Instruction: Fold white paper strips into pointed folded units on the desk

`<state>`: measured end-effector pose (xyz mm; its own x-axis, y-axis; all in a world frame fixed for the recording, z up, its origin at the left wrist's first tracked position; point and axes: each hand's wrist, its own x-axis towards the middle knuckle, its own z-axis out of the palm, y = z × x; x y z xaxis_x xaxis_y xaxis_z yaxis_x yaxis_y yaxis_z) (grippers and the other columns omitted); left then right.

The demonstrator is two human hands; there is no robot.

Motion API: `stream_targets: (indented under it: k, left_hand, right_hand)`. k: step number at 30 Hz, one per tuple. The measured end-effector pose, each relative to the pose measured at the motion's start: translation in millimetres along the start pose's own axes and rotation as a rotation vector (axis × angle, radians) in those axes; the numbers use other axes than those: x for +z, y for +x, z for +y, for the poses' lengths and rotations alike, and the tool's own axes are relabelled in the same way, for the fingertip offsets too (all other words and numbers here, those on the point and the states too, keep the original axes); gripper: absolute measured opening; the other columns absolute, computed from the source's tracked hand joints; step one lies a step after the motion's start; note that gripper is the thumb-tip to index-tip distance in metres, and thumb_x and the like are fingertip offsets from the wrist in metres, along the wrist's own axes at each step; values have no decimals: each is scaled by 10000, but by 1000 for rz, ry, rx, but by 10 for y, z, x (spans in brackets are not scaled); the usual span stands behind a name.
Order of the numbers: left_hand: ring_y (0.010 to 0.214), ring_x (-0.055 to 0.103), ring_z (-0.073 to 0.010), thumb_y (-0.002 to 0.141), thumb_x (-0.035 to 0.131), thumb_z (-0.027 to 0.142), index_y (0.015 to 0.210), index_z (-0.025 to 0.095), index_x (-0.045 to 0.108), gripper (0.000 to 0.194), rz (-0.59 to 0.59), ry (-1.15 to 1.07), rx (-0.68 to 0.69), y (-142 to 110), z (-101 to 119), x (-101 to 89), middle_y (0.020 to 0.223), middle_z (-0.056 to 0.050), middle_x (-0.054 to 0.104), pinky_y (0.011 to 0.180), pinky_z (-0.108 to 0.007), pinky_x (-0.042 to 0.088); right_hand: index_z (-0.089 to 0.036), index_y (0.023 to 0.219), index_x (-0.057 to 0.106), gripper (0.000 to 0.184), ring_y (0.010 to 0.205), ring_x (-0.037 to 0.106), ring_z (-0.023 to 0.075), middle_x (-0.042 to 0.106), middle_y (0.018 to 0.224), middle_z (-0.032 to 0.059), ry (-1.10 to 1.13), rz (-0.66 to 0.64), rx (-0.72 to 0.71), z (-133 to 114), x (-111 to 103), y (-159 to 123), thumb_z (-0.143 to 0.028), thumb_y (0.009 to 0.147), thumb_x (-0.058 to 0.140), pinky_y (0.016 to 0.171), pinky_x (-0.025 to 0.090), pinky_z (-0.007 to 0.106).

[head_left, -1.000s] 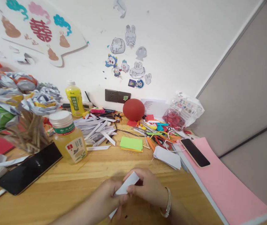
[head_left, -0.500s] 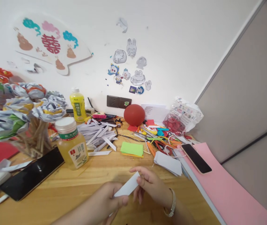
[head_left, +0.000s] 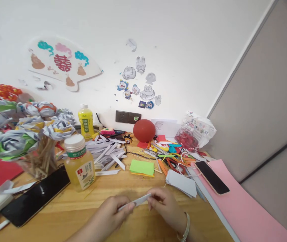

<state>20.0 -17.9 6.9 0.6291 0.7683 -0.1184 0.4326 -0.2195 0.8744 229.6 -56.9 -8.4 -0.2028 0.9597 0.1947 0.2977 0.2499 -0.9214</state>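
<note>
A narrow piece of white paper [head_left: 141, 200] spans the gap between my hands, low over the wooden desk [head_left: 88, 215]. My left hand [head_left: 116, 210] grips its left end, thumb on top and fingers beneath. At the other end, the bent fingers and thumb of my right hand [head_left: 162, 203] pinch the paper's tip. Past the right hand lies a stack of white paper slips [head_left: 181, 183]. Green paper sheets [head_left: 142, 167] rest on the desk beyond both hands.
A juice bottle [head_left: 80, 168] and a tablet-like black device [head_left: 36, 195] stand and lie at left, near paper flowers [head_left: 14, 144]. White strips [head_left: 105, 154], scissors [head_left: 176, 164] and a red balloon [head_left: 144, 130] are at the back. A phone [head_left: 212, 177] lies on pink paper [head_left: 249, 208].
The paper has tilted from showing its broad face to nearly edge-on and lies flatter. My right fingers, spread before, have curled in around its end. The camera view has shifted slightly.
</note>
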Motion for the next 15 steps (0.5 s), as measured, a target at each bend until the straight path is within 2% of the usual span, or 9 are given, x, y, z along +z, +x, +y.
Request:
stream_targets:
  k: [3,5,7,10,13,15]
  left_hand:
    - [397,344,-102,716,255,798,666,186,502,662,-28,-214,-101,-7,12,8,436,70,364,428,-225,297]
    - [382,336,-90,674,317,833,718,182,514,682,-70,-290,-123,-2,-13,40,442,80,368,406,-214,290]
    - [383,355,-79,634,400,842,725,186,498,670,-131,-338,-94,10,-59,96,459,82,391,398,-200,293]
    - [367,384,-76,572,461,860,715,196,454,680,-214,-412,-56,39,-138,195,442,84,415,386,-192,303]
    - [331,379,-74,590,435,866,694,200,424,673,-195,-447,-60,75,-199,255,409,73,443,366,-191,288]
    - [318,375,-71,619,409,860,701,198,425,668,-139,-457,-62,96,-225,262,413,62,471,362,-192,279]
  right_hand:
    - [-161,711,576,338,609,509,129,530,622,-11,-14,62,38,-14,-14,30,-463,851,514,613,409,244]
    - [-165,749,576,328,612,511,133,525,630,-14,39,82,62,-1,-9,50,-473,845,515,614,411,249]
    - [-169,841,579,312,603,514,136,512,624,-23,97,105,75,32,33,60,-476,841,520,604,413,251]
    - [-176,1077,536,359,619,530,148,514,651,-25,87,160,65,95,138,52,-443,837,540,593,422,252]
    - [-206,1269,419,424,650,543,150,560,749,1,-105,246,-50,138,221,22,-359,880,490,605,436,254]
    - [-245,1274,418,372,634,540,146,584,777,5,-313,225,-231,140,251,1,-311,908,436,617,437,261]
